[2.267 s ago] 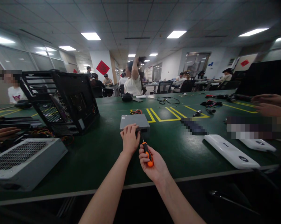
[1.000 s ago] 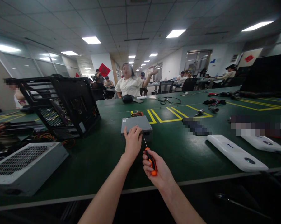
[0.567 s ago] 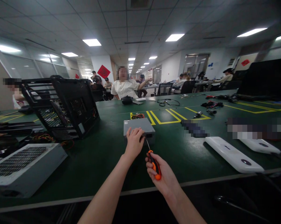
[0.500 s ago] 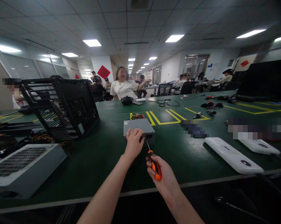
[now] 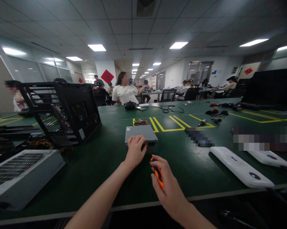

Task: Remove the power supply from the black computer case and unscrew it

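Left hand (image 5: 135,151) is laid over the near edge of the grey power supply unit (image 5: 145,129) on the green table (image 5: 186,165) — whether it grips cannot be told — and could be jabbed if the screwdriver (image 5: 159,174), loosely clasped in the right hand (image 5: 169,186), were to slip.

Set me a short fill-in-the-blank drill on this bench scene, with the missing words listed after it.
1. The screwdriver in the grip of the right hand has a handle coloured black and ____.
2. The left hand rests on a metal box coloured ____.
3. In the picture, the black computer case stands to the ____ of that box.
4. The lines marked on the green table are ____.

Missing words: orange; grey; left; yellow.
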Action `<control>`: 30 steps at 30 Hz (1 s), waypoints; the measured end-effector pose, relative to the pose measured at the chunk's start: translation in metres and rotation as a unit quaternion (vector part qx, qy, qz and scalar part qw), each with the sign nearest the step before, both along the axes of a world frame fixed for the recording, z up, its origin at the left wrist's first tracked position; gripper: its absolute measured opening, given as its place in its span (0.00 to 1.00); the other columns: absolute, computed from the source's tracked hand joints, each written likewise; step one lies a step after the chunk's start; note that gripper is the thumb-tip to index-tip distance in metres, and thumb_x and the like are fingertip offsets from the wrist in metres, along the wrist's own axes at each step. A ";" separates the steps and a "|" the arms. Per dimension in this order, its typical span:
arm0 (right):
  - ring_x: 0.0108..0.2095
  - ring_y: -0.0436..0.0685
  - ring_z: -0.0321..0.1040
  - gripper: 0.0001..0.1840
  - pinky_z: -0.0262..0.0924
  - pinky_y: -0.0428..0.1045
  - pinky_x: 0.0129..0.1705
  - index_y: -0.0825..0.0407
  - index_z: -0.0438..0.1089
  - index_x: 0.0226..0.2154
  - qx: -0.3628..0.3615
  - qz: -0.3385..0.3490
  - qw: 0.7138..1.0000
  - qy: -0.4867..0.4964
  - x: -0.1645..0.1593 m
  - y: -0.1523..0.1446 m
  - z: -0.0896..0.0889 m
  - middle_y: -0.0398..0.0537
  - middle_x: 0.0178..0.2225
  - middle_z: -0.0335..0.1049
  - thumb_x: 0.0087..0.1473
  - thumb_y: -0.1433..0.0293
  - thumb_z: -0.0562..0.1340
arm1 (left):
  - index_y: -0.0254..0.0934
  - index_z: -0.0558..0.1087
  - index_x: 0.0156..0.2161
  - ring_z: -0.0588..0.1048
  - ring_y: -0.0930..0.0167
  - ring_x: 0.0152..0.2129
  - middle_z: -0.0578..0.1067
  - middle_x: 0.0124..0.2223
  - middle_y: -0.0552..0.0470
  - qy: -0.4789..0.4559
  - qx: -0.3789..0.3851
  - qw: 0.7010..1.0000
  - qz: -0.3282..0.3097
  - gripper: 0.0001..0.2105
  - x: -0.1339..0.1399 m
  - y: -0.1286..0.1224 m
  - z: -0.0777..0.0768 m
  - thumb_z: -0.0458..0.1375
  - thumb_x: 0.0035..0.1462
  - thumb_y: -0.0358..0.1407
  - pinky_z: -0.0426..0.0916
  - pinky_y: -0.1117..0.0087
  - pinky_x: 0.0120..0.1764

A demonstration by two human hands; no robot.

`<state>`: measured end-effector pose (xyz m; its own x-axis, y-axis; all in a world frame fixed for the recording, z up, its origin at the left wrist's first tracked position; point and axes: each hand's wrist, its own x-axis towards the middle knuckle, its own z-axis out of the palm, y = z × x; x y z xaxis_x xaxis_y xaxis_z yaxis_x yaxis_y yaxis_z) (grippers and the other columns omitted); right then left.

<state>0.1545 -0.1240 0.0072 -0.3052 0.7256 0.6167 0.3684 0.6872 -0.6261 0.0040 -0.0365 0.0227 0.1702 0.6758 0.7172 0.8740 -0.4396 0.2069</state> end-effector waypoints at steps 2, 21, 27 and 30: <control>0.48 0.58 0.60 0.18 0.60 0.55 0.46 0.50 0.56 0.47 0.053 0.017 0.995 -0.082 0.006 0.007 0.007 0.56 0.51 0.56 0.52 0.76 0.51 | 0.42 0.67 0.39 0.65 0.70 0.45 0.70 0.44 0.52 0.002 0.001 1.000 -0.001 0.10 -0.001 0.001 -0.001 0.53 0.50 0.30 0.50 0.62 0.51; 0.36 0.56 0.69 0.20 0.62 0.51 0.37 0.46 0.67 0.41 0.254 0.152 0.935 -0.194 0.040 0.052 0.002 0.52 0.46 0.67 0.42 0.65 0.65 | 0.42 0.66 0.43 0.64 0.70 0.48 0.70 0.46 0.51 0.025 0.009 1.000 -0.008 0.12 -0.004 -0.001 -0.004 0.50 0.52 0.30 0.50 0.63 0.52; 0.50 0.59 0.60 0.24 0.59 0.53 0.45 0.51 0.62 0.48 0.185 0.198 0.943 -0.191 0.041 0.047 0.003 0.55 0.52 0.60 0.46 0.66 0.61 | 0.41 0.66 0.44 0.63 0.70 0.48 0.70 0.47 0.51 0.018 0.006 1.000 -0.007 0.14 -0.004 -0.002 -0.006 0.50 0.51 0.29 0.49 0.63 0.53; 0.49 0.59 0.61 0.23 0.59 0.53 0.45 0.50 0.62 0.47 0.221 0.185 0.935 -0.209 0.038 0.046 0.004 0.56 0.51 0.61 0.47 0.66 0.60 | 0.42 0.66 0.44 0.63 0.70 0.48 0.70 0.47 0.51 0.018 0.006 1.000 -0.006 0.14 -0.004 -0.003 -0.006 0.50 0.51 0.29 0.50 0.64 0.52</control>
<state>0.1922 -0.0782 0.0115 -0.7657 0.2262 0.6021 0.2040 0.9732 -0.1061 0.0003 -0.0398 0.0166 0.2048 0.6643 0.7188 0.8754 -0.4529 0.1691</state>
